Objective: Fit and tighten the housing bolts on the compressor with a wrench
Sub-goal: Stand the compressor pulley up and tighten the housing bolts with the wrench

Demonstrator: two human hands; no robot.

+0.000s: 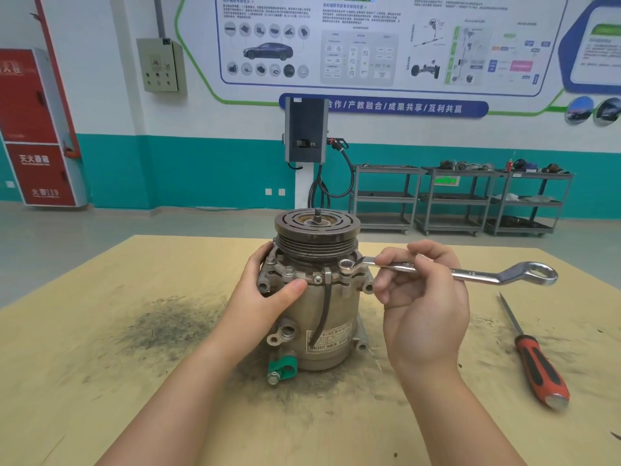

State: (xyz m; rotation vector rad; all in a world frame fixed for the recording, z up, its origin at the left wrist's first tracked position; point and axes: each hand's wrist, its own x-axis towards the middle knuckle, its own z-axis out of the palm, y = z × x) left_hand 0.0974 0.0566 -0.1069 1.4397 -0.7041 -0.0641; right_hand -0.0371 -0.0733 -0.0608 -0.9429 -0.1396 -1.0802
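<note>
Compressor: the compressor (322, 317) stands upright near the middle of the counter (100, 381), pulley (317, 230) on top, label facing the camera.
Left hand: the left hand (268, 297) grips the housing flange on the compressor's left side, thumb laid across the front, the other fingers wrapped round the back.
Right hand: the right hand (420, 297) holds the wrench (470, 274) by its shank, fingers (389, 287) curled around it, palm turned toward the camera.
Wrench: its small ring end sits over a housing bolt (346, 265) on the flange's right front; the large ring end points right, clear of the counter.
In the way: the pulley overhangs the flange just behind the small ring end; a black cable (324, 314) runs down the front of the body from a clamp beside the bolt.
Nearby: a red-and-black-handled screwdriver (534, 358) lies on the counter well to the right; a green clip (284, 366) sticks out at the compressor's base; dark grime (168, 324) stains the counter to its left.
Behind: grey shelf carts (460, 200) stand along the teal-and-white wall, well apart from the counter.
</note>
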